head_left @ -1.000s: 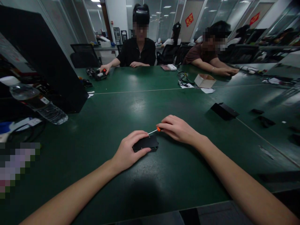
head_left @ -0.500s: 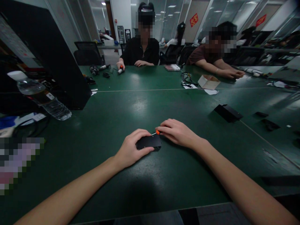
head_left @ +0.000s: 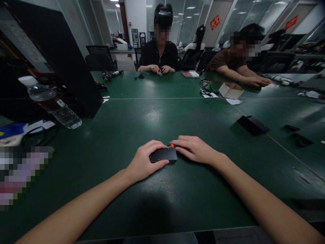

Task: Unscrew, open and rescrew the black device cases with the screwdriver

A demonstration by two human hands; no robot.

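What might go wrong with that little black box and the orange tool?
The orange-handled tool might slip and poke the left hand, whose fingers grip the black box right beside it. The right hand also covers part of the tool, so a bad angle could be hard to notice.

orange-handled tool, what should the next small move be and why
I'd probably draw the orange-handled tool slightly back with the right hand: its shaft is mostly hidden at the far edge of the black box, so its tip can't be checked. The left hand grips the box.
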